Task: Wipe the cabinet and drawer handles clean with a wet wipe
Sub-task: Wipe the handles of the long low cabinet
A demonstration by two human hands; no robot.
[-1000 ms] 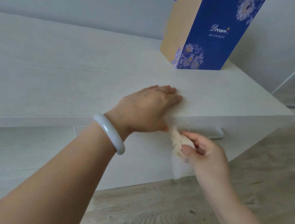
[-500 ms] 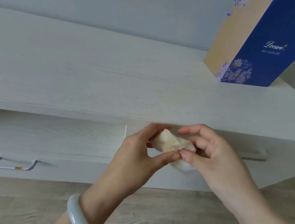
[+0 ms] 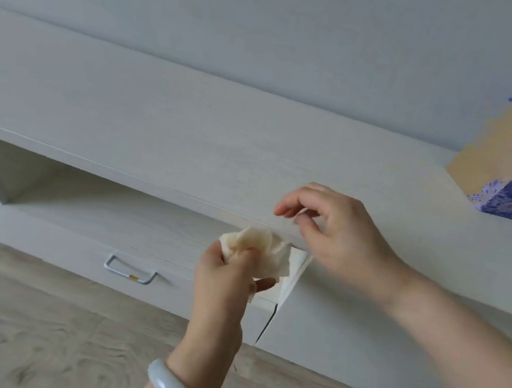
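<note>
— Where's your left hand (image 3: 226,273) right now?

— Raised in front of you, forearm rising from the lower edge, a pale bangle (image 3: 169,386) on the wrist. Your fingers are bunched closed around a crumpled wet wipe (image 3: 261,252), thumb (image 3: 265,284) pointing out to the right beneath it.

— And your right hand (image 3: 336,231)?

— Up and to the right of the left one, slightly higher, the arm coming in from the lower right corner. Its fingers curl loosely, thumb and forefinger pinched on a thin corner of the wipe. The two hands sit near each other, not touching.
</note>
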